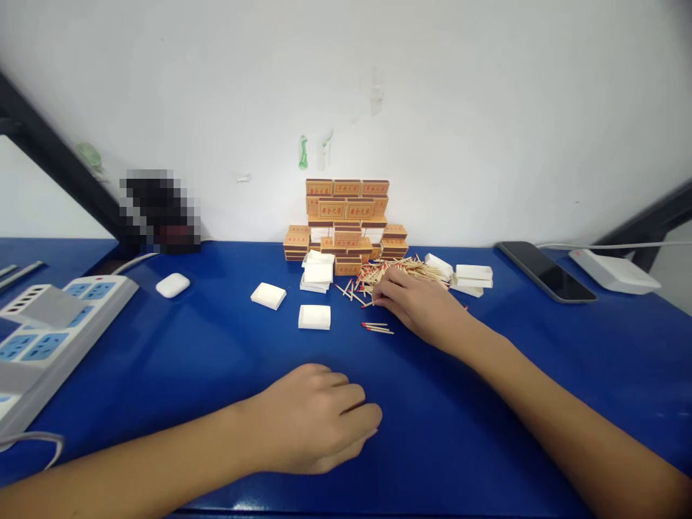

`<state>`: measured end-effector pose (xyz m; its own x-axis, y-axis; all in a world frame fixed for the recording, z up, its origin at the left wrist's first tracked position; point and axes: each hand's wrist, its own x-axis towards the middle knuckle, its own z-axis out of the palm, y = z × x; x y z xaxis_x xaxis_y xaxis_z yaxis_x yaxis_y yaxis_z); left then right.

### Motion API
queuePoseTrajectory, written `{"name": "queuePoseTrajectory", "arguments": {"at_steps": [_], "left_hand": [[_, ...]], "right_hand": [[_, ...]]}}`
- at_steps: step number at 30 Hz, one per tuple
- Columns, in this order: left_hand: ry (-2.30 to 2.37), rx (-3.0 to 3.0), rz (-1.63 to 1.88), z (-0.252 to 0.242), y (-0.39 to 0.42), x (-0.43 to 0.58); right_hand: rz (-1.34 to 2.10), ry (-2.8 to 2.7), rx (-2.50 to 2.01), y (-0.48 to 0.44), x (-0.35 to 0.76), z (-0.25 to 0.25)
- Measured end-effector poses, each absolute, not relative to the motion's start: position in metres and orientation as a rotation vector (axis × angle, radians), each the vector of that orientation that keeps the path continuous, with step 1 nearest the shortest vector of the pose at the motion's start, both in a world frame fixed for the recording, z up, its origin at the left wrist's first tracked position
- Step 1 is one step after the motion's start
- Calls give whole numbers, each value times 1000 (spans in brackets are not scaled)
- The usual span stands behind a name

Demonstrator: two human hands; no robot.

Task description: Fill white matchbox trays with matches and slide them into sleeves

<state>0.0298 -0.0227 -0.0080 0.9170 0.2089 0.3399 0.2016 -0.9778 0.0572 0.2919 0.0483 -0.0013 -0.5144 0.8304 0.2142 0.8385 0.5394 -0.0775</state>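
Across the blue tabletop (205, 346), near to far

Nearest us, our left hand (318, 422) has its fingers curled inward, nothing visible in it. Beyond, three matches (378, 329) lie side by side, heads leftward, with a white tray (314, 317) to their left. Farther on, our right hand (414, 297) is at the near edge of the match pile (414, 267), fingertips drawn together at one red-tipped match (367, 304); gripped or merely touched, we cannot tell. Left of the pile, stacked trays (318, 275) stand before the stepped matchbox stack (347, 234), the white wall (459, 122) behind it

Risks, we judge: the right hand drawn back low could disturb the three matches; tugging at the match pile could scatter it; a forward bump could topple the upper boxes (347, 189), which look merely set on one another
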Motion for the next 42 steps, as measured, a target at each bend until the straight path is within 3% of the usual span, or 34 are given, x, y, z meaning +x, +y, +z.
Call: {"name": "queuePoseTrajectory", "arguments": {"at_steps": [6,17,32,42], "left_hand": [[326,3057,544,-8,-22,30],[339,3051,540,-9,-22,30],[336,3063,527,-9,-21,27],[336,3066,516,-10,-21,25]], "right_hand": [[-30,-2529,-1430,43,292,4],[502,-2468,-1311,23,294,16],[608,-2418,-1349,15,281,13],[192,-2196,-1519,34,284,7]]}}
